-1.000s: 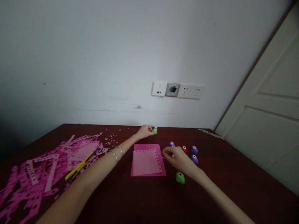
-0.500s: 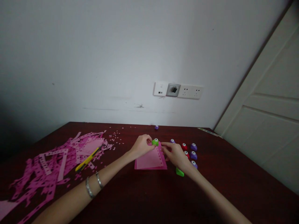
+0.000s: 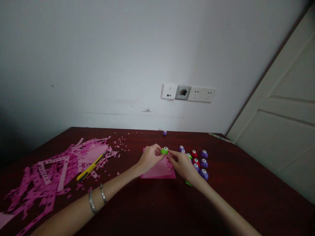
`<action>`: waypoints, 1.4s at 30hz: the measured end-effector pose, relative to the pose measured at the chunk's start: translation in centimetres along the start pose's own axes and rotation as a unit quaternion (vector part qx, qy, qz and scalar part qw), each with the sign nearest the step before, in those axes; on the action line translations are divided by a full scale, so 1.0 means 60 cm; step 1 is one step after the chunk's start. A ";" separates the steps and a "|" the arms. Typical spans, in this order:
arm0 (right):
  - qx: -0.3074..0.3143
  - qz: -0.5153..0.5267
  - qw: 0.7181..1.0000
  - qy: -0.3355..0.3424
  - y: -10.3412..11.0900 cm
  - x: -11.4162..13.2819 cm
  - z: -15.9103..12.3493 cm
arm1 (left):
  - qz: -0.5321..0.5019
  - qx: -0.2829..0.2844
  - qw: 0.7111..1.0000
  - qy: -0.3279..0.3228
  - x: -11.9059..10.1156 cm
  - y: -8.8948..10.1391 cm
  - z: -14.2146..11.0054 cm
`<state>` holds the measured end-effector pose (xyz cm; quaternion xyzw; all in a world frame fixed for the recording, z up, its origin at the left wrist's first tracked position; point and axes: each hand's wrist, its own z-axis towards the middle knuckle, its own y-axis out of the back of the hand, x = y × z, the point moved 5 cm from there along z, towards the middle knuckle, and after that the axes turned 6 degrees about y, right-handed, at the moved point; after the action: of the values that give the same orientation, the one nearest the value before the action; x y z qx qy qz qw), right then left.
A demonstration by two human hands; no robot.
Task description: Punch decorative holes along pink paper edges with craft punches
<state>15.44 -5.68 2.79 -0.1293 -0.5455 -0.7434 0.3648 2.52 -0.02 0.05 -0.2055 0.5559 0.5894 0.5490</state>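
A small green craft punch [image 3: 164,151] with a white and dark round top is pinched in the fingers of my left hand [image 3: 149,158]. It sits over the upper right part of a pink paper sheet [image 3: 158,169], whose right side carries a column of small punched holes. My right hand [image 3: 184,165] is closed at the sheet's right edge, fingertips close against the punch. Its fingers partly hide that corner of the paper. A darker pink sheet [image 3: 172,175] lies underneath.
Several purple punches [image 3: 204,173], red punches [image 3: 194,153] and green ones stand to the right. One purple punch [image 3: 164,132] is at the back edge. Pink paper strips [image 3: 64,173], punched bits and a yellow utility knife [image 3: 91,167] lie left on the dark table [image 3: 152,209].
My right hand has moved slightly left and closer to the green punch, uncovering more punches beside it. The punch stays in my left hand. The view has shifted a little.
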 end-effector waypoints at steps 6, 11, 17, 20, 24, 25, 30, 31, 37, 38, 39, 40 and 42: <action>-0.015 0.072 0.997 -0.027 0.002 0.001 -0.001 | -0.101 0.005 0.995 0.008 -0.009 -0.003 -0.002; -0.024 0.079 0.997 0.002 0.006 -0.007 0.002 | -0.128 0.027 0.991 0.021 -0.016 -0.010 -0.006; -0.018 0.110 0.994 -0.020 0.012 -0.016 0.003 | -0.164 0.051 0.985 0.004 -0.026 -0.020 -0.012; -0.042 0.093 0.994 -0.032 0.015 -0.024 0.002 | -0.192 0.053 0.980 0.009 -0.030 -0.025 -0.016; -0.071 0.053 0.995 -0.048 0.014 -0.039 0.001 | -0.218 0.054 0.974 0.034 -0.025 -0.034 -0.019; -0.073 0.048 0.995 -0.047 0.014 -0.041 0.001 | -0.219 0.051 0.974 0.040 -0.023 -0.035 -0.020; -0.068 0.018 0.997 -0.034 0.017 -0.037 0.000 | -0.215 0.047 0.974 0.051 -0.017 -0.037 -0.022; -0.066 0.011 0.997 -0.031 0.018 -0.034 0.000 | -0.216 0.045 0.974 0.053 -0.016 -0.037 -0.022; -0.068 -0.029 0.997 -0.010 0.028 -0.019 0.003 | -0.228 0.050 0.971 0.056 -0.019 -0.043 -0.025; -0.076 -0.026 0.997 -0.018 0.029 -0.020 0.003 | -0.230 0.054 0.970 0.054 -0.020 -0.044 -0.026; -0.083 -0.021 0.996 -0.027 0.030 -0.023 0.003 | -0.232 0.058 0.970 0.053 -0.022 -0.045 -0.027; -0.089 -0.014 0.995 -0.037 0.031 -0.025 0.002 | -0.232 0.061 0.970 0.052 -0.023 -0.045 -0.028; -0.091 0.000 0.995 -0.050 0.030 -0.031 0.001 | -0.225 0.063 0.971 0.051 -0.024 -0.046 -0.030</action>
<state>17.95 -5.13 3.02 -0.1987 -0.4929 -0.7826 0.3242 4.74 -2.80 -0.44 -0.3200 0.5582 0.4033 0.6506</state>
